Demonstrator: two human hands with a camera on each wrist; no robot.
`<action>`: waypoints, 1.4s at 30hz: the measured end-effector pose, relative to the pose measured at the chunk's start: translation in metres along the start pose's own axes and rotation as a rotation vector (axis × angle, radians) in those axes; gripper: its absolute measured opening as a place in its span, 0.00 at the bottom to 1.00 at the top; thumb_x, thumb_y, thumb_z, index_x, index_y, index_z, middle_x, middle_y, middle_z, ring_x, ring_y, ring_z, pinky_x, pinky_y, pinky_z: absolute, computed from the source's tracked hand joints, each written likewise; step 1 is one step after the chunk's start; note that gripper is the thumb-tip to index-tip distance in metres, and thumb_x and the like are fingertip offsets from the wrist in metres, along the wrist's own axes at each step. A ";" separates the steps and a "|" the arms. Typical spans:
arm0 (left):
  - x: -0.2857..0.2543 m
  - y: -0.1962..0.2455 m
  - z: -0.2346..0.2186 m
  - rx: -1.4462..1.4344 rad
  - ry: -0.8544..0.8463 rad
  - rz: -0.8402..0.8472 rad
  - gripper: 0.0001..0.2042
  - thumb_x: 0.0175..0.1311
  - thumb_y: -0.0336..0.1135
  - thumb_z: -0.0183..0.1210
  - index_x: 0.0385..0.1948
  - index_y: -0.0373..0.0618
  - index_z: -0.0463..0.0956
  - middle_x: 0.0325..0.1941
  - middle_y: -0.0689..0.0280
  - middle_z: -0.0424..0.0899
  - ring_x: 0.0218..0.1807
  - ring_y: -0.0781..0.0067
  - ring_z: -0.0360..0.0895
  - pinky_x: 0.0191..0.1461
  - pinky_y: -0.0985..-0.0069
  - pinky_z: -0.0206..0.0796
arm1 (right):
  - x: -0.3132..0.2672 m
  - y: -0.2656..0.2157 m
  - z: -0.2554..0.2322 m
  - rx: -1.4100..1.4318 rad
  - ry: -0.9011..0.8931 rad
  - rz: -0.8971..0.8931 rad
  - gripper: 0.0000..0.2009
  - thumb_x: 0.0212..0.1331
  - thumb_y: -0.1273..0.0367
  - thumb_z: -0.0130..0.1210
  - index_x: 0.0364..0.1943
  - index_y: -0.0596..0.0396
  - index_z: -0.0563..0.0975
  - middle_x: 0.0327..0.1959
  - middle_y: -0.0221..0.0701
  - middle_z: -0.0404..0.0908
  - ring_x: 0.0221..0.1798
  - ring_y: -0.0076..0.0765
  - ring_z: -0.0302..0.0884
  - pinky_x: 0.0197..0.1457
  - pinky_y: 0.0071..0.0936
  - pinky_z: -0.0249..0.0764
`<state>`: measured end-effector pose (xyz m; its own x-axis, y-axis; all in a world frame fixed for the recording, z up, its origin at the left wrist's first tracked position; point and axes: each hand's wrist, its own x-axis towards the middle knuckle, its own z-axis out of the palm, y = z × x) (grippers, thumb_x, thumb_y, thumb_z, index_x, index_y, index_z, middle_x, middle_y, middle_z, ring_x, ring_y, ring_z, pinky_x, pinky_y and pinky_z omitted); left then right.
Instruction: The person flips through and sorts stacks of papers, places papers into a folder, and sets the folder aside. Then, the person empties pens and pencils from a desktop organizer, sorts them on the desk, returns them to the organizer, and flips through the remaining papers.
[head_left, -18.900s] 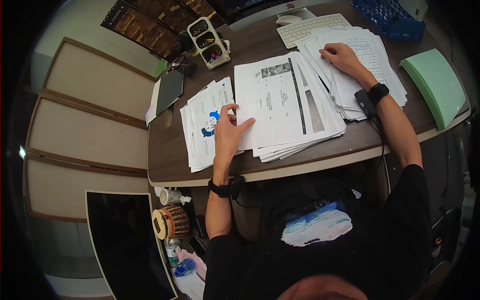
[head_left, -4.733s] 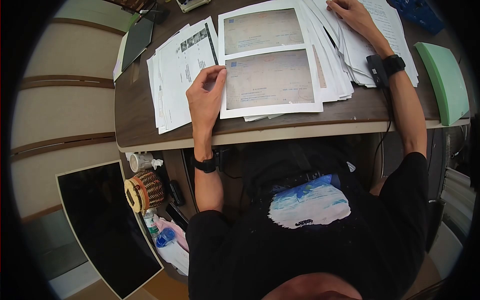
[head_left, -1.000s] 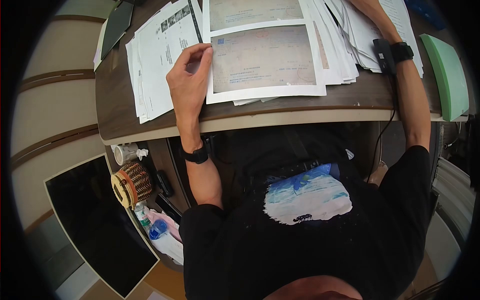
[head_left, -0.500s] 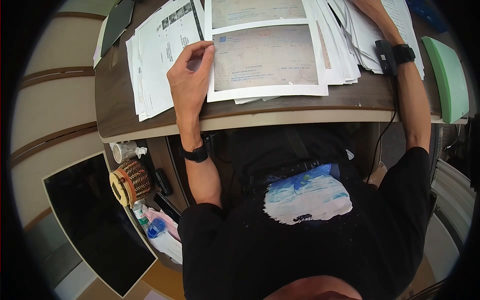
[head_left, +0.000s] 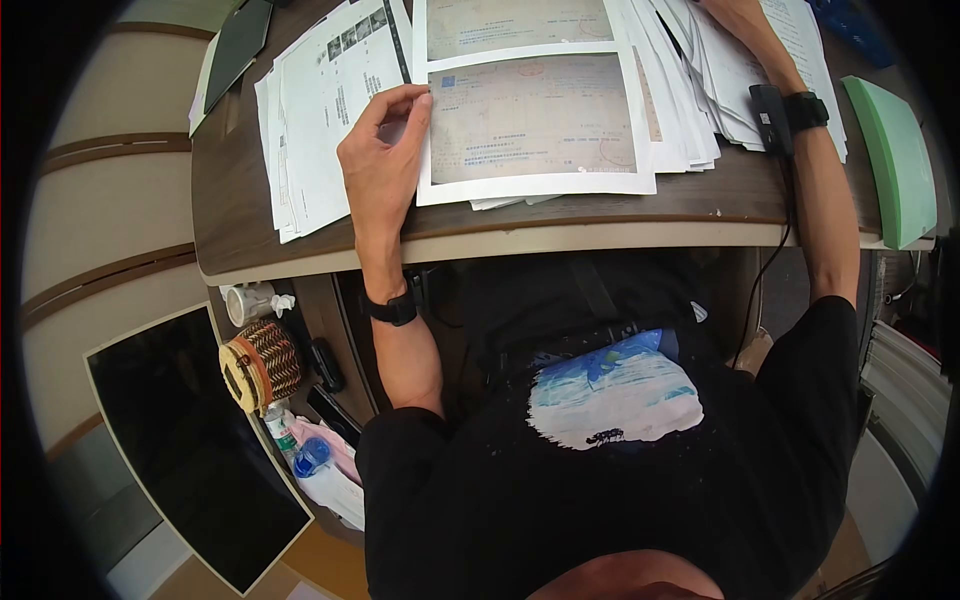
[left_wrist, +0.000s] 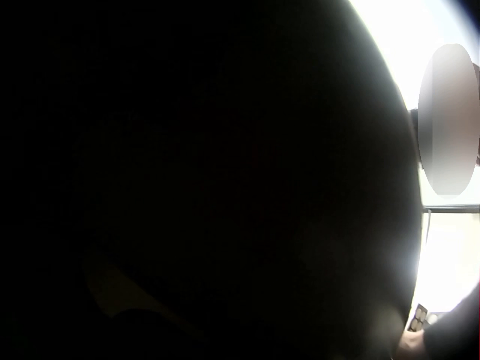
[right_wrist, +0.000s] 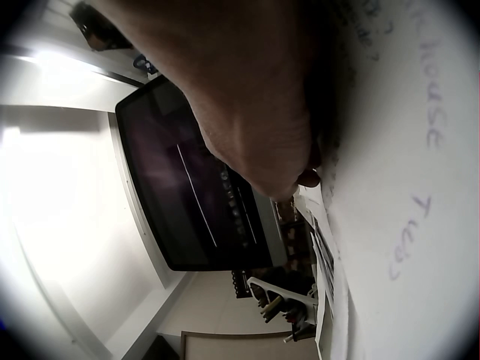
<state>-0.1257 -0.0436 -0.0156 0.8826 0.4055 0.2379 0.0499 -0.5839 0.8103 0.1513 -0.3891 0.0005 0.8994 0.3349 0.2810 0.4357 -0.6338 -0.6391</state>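
Observation:
In the head view my left hand (head_left: pixel 381 155) pinches the left edge of a printed sheet (head_left: pixel 535 120) between thumb and forefinger. Two large document pictures fill that sheet, which lies on top of the middle paper pile. Left of it is another pile of papers (head_left: pixel 315 130), its top page bearing a strip of small photos. My right hand (head_left: pixel 740 18) rests on the right-hand paper stack (head_left: pixel 805 55), its fingertips cut off by the frame's edge. Handwritten paper (right_wrist: pixel 405 195) lies beside that hand in the right wrist view. The left wrist view is mostly dark.
A green curved object (head_left: pixel 893 165) stands at the desk's right end, and a dark folder (head_left: pixel 238 55) lies at the left. Below the desk edge are a mug (head_left: pixel 248 303), a woven basket (head_left: pixel 262 365) and a bottle. A cable hangs from the right wrist camera (head_left: pixel 770 118).
Since the oldest frame, the photo-strip page has gone from the middle pile to the left pile, covering a blue-logo page. The two-picture sheet now shows. Over the last second, little moves.

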 end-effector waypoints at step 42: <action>0.000 -0.001 0.000 0.008 0.004 0.001 0.11 0.76 0.35 0.69 0.52 0.40 0.89 0.45 0.65 0.92 0.49 0.78 0.85 0.59 0.76 0.75 | 0.007 0.015 0.003 0.034 -0.011 -0.059 0.18 0.75 0.59 0.58 0.39 0.62 0.87 0.27 0.29 0.83 0.32 0.25 0.77 0.38 0.30 0.73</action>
<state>-0.1252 -0.0433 -0.0162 0.8810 0.4072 0.2408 0.0526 -0.5901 0.8056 0.1635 -0.3939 -0.0093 0.8718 0.3785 0.3111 0.4861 -0.5890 -0.6456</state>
